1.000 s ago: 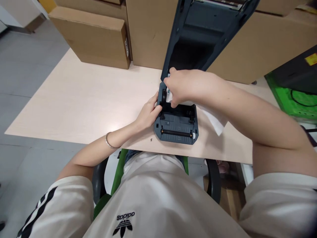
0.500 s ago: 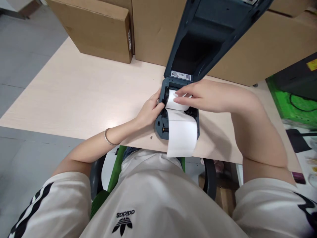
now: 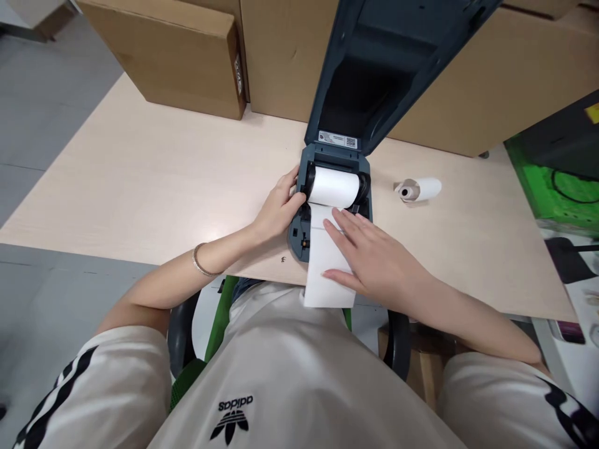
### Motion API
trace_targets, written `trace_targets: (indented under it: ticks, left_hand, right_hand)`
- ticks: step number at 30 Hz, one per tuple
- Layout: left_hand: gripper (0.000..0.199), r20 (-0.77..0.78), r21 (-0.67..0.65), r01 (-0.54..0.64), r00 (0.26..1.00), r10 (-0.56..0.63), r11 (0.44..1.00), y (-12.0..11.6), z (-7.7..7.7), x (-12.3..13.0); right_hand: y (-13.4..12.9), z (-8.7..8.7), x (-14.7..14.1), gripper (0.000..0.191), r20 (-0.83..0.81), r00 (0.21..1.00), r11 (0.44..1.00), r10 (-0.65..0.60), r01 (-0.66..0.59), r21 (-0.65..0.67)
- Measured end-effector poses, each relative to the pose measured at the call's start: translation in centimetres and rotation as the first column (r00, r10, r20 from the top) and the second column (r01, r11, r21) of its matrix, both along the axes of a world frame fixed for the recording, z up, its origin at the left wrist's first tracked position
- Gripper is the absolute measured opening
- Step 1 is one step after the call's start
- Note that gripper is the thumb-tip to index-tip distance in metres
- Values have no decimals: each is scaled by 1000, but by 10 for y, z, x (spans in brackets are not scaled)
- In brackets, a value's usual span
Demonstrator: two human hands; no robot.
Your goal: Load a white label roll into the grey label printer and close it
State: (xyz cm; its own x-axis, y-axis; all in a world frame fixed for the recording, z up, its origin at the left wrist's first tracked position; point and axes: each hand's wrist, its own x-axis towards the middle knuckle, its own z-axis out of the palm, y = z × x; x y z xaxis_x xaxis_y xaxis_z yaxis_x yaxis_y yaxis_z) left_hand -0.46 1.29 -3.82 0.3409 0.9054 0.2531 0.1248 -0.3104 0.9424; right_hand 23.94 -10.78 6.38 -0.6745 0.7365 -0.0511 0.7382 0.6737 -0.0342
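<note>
A dark blue-grey label printer [image 3: 362,163] stands with its lid [image 3: 374,75] raised. Inside it a white label roll [image 3: 334,187] sits between two black holders. From the roll a strip of white labels [image 3: 322,268] runs toward me and hangs over the table's front edge. My left hand [image 3: 281,202] grips the printer's left side, thumb on its rim and fingers partly hidden behind it. My right hand [image 3: 362,249] lies over the strip with its fingers stretched and thumb spread, seemingly touching the paper. It covers the printer's front right part.
To the right, a small roll with white paper [image 3: 423,188] lies on the table [image 3: 187,174]. Cardboard boxes [image 3: 178,62] line the back, close behind the raised lid. A black and green object [image 3: 552,181] is at the far right.
My right hand has moved from the label roll down toward me onto the strip, uncovering the roll and the small roll on the right. My left hand stays on the printer's side.
</note>
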Motion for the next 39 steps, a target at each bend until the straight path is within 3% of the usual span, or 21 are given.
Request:
trace_targets:
  ticks: [4,7,9,13,16,18,23,26,28,31,34,36,37,38,39]
  left_hand:
    - [77,29,-43,10,1000,-9,999,2,-10,-3]
    - [77,63,-79,32,998,-27,996,0,-11,-3]
    - [79,79,-106,43,996,-35,993,-3,-9,-1]
    - [83,107,-155,56,993,-39,986,-8,-3,2]
    - [86,109,-153,67,993,-50,986,-8,-2,2]
    - [86,94,-138,74,994,-62,988,-7,-4,1]
    - [81,60,-106,59,997,-53,993,-5,-8,-3]
    - [79,60,-105,52,997,-46,993,-7,-6,-3]
    - [78,63,-113,50,997,-43,992,-9,-4,-3]
    - [80,80,-119,38,996,-28,992,-10,-3,0]
    - [82,92,-117,26,996,-15,993,-7,-5,2]
    - [82,93,-108,15,996,-5,994,-6,-6,3]
    - [82,96,-102,7,995,3,995,-5,-6,3]
    - [81,101,-97,-1,995,11,995,-5,-6,3]
    - [79,111,-94,-7,994,17,996,-6,-5,3]
  right_hand:
    - [-21,-20,-6,105,-92,996,999,-18,22,41]
    - [-34,-24,-6,102,-151,988,999,41,-40,13]
    - [-32,-14,0,97,-183,978,993,95,-107,-55]
    - [-7,30,16,89,-206,972,930,110,-174,-323]
    - [4,51,22,79,-161,987,957,16,-62,-283]
    - [0,46,21,81,-131,991,983,12,-36,-179]
    - [-19,7,17,98,-118,990,991,82,-93,-97]
    - [-22,3,14,91,-112,989,995,93,-96,-20]
    - [-22,14,13,83,-64,991,993,114,-115,-8]
    - [-15,45,17,74,-66,990,991,128,-130,-37]
    - [17,79,32,61,-222,975,979,-3,-42,-199]
    - [54,94,46,50,-403,880,959,-253,171,-228]
    - [77,95,52,55,-563,725,916,-396,356,-186]
    - [99,94,56,68,-702,584,872,-407,478,-108]
    - [120,89,57,81,-750,511,830,-421,551,-90]
